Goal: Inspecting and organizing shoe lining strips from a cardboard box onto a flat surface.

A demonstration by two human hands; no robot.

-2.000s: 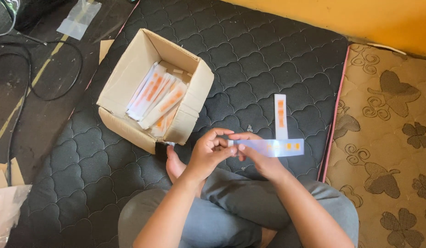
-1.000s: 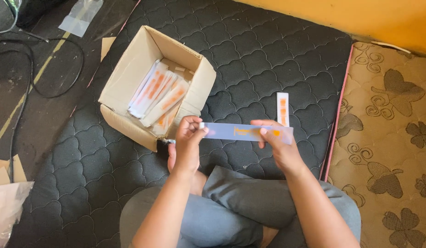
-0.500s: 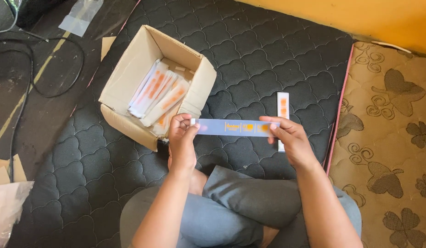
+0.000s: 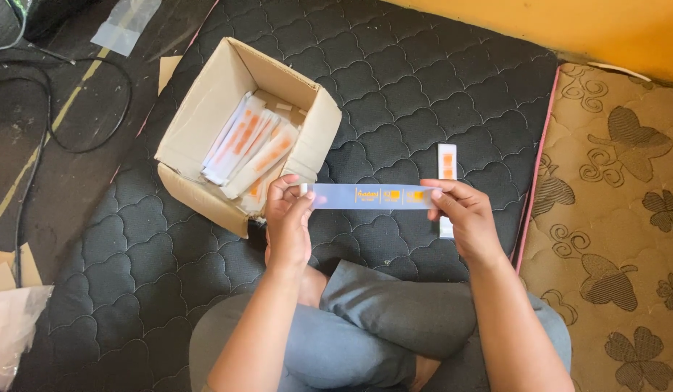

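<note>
I hold a long flat pale-blue strip with orange print [image 4: 372, 196] stretched level between both hands above my lap. My left hand [image 4: 288, 221] pinches its left end and my right hand [image 4: 463, 214] pinches its right end. An open cardboard box [image 4: 198, 123] sits just left of my left hand, holding several white and orange flat packets [image 4: 249, 149]. A white strip with orange marks [image 4: 446, 163] lies on the dark quilted mattress [image 4: 394, 94] behind my right hand, partly hidden by it.
My crossed legs in grey trousers [image 4: 380, 327] fill the near side. A beige floral mat [image 4: 619, 218] lies to the right. Black cables [image 4: 75, 109], clear plastic bags [image 4: 126, 25] and cardboard scraps [image 4: 6, 272] lie on the dark floor to the left.
My hands have moved apart, unfolding the strip from a short folded piece to its full length. It now sits slightly lower and farther left.
</note>
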